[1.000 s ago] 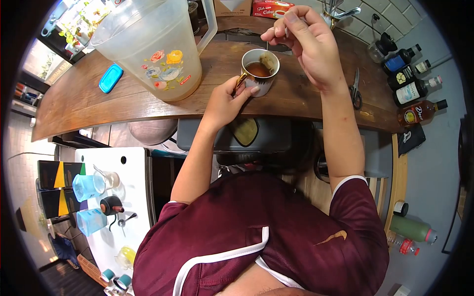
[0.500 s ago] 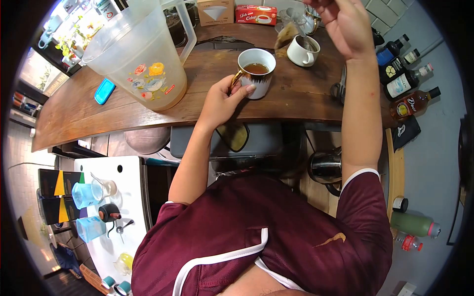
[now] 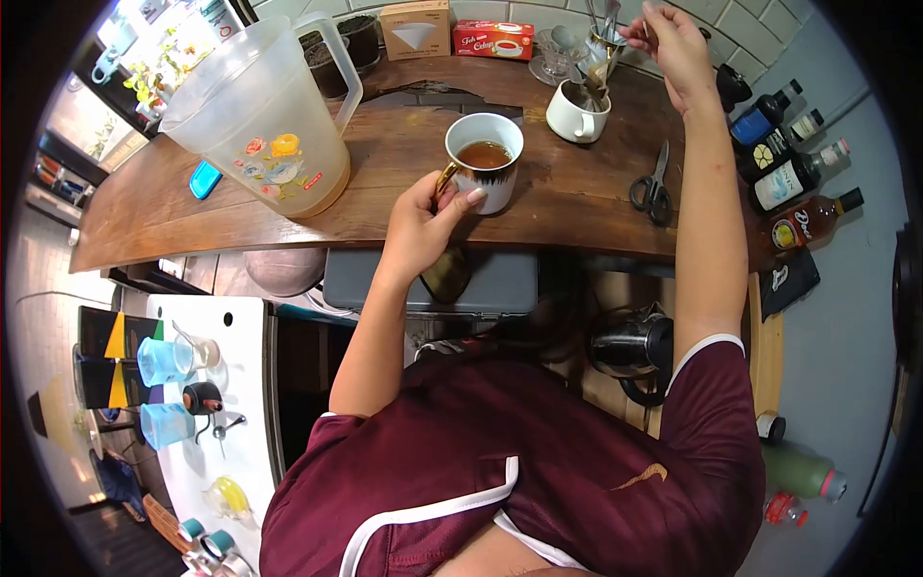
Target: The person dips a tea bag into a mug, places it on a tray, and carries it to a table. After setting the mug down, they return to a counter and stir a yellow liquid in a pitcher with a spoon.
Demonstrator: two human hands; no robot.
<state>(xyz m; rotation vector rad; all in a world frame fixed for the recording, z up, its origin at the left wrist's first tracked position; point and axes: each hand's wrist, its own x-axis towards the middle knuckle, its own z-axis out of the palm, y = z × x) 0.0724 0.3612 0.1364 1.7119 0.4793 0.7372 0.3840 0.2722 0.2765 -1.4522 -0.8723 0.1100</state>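
My left hand [image 3: 423, 229] grips the gold handle of a white mug [image 3: 496, 192] that holds brown liquid. The mug stands near the front edge of the wooden table. Raised at the back right, my right hand [image 3: 678, 53] has thumb and fingertips pinched; what they hold is too small to make out. Below and left of it is a small white cup [image 3: 565, 123], with a brown, bag-like shape [image 3: 594, 88] at its mouth. Behind that cup stands a shiny container [image 3: 604, 53] with spoons.
A large clear pitcher [image 3: 288, 125] and a blue lid [image 3: 205, 180] are at the left. Two boxes, one brown [image 3: 415, 31] and one red [image 3: 492, 39], stand at the back. Scissors [image 3: 654, 192] lie at the right, near several bottles [image 3: 788, 173]. A kettle [image 3: 620, 348] is below.
The brown bag, blurred beside the white cup before, is now at its mouth. My right hand appears lower in view. The mug and my left hand appear slightly lower and further left.
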